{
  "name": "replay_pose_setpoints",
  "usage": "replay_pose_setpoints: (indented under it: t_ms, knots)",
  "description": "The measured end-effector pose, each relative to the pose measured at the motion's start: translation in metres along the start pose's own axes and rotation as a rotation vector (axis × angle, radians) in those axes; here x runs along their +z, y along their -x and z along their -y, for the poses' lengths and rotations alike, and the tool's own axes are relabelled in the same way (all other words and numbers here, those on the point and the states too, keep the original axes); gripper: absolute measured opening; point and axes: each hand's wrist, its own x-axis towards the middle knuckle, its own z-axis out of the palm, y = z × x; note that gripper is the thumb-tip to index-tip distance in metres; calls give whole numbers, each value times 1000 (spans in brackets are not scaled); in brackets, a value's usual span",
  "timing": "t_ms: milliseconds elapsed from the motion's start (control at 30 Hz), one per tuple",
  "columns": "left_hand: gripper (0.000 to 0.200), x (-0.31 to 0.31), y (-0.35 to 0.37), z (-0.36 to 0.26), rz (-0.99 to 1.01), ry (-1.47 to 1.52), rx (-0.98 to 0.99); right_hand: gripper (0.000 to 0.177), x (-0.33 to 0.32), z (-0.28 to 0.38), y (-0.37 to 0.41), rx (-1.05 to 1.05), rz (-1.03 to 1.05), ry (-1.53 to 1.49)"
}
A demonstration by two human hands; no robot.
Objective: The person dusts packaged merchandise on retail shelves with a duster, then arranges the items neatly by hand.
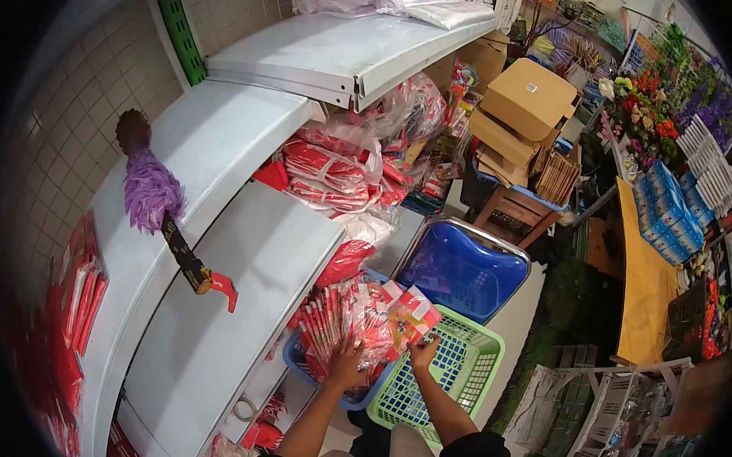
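Note:
My left hand [346, 362] rests with fingers stretched against a pile of red packets in clear plastic [358, 310]. These packets fill a blue basket [299, 360], many standing on edge in a row. With my right hand [423, 352] I grip the lower edge of one red plastic-wrapped packet [415, 311], which has a yellowish picture on it; what is inside cannot be made out. That packet is tilted over the border between the blue basket and a light green basket [491, 360]. Blue lattice shows through the green basket's floor.
A blue-seated chair [462, 269] stands beyond the baskets. Pale metal shelves [234, 255] run along the left, with a purple duster [151, 190] across them. Bagged red goods [327, 174] sit on the shelving. Cardboard boxes [531, 97] are stacked behind. White racks [611, 419] stand right.

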Motion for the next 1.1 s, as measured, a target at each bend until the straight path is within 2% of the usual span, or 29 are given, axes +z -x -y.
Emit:
replay_pose_setpoints:
  t_ms: [100, 133, 233, 267, 400, 433, 500, 533, 600, 633, 700, 733, 800, 833, 867, 967, 1000, 1100]
  knots:
    - [76, -4, -1, 0, 18, 0, 13, 54, 9, -16, -7, 359, 98, -442]
    - [77, -4, -1, 1, 37, 5, 6, 48, 5, -14, -8, 313, 230, -439]
    - [77, -3, -5, 5, 59, 17, 7, 44, 6, 2, -2, 56, 132, -417]
    - [76, 0, -5, 8, 46, 19, 20, 39, 1, 12, 0, 37, 135, -437]
    - [69, -15, 3, -10, -19, 158, -28, 27, -37, 57, -4, 51, 412, -592]
    - [64, -14, 6, -12, -91, 199, -21, 27, -50, 85, 1, 54, 430, -612]
    - [56, -11, 17, -18, -235, 278, -6, 27, -54, 92, -13, -64, 454, -664]
    - [53, -8, 17, -15, -218, 426, -1, 29, -64, 117, -8, 14, 540, -779]
    - [47, -8, 13, -6, -183, 715, 11, 27, -90, 163, -2, 2, 742, -646]
    - [45, -28, 15, -11, -145, 948, -50, 25, -98, 182, -1, 3, 828, -583]
    - [44, -78, 19, -28, -59, 1414, -167, 27, -111, 221, 3, -193, 990, -440]
    - [48, -114, 23, -43, -29, 1663, -339, 27, -117, 242, 6, -292, 1065, -363]
    - [53, -137, 26, -45, -140, 1645, 67, 27, -129, 292, 13, -504, 1363, -341]
    - [55, -163, 35, -53, -61, 1728, 48, 27, -133, 316, 18, -610, 1512, -326]
    - [57, -189, 45, -61, 18, 1808, 22, 28, -135, 338, 20, -583, 1695, -266]
    - [65, -240, 66, -83, 284, 2147, -32, 28, -134, 395, 52, -605, 1910, -40]
    - [75, -246, 72, -78, 393, 2071, 56, 28, -124, 412, 60, -869, 2005, -1]
    - [75, -260, 100, -82, 421, 2105, 207, 27, -111, 447, 84, -1079, 2021, 223]
